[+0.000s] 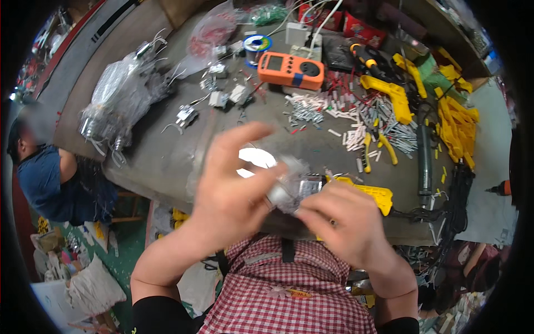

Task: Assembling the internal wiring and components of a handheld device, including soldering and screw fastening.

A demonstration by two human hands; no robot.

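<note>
Your left hand [231, 186] and right hand [345, 222] pinch a small clear plastic packet [292, 186] between them — lifted clear of the bench's clutter [356, 125] beyond.

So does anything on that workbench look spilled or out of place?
Yes. Small white and grey sleeves lie scattered loose across the table beside the orange meter, more like a spill than a sorted pile. Both hands hold a small clear-wrapped part, blurred.

Left hand [228, 189] and right hand [345, 220] gripping a small clear-wrapped part [289, 189], orange multimeter [290, 70] behind on cluttered workbench [167, 161]
</note>
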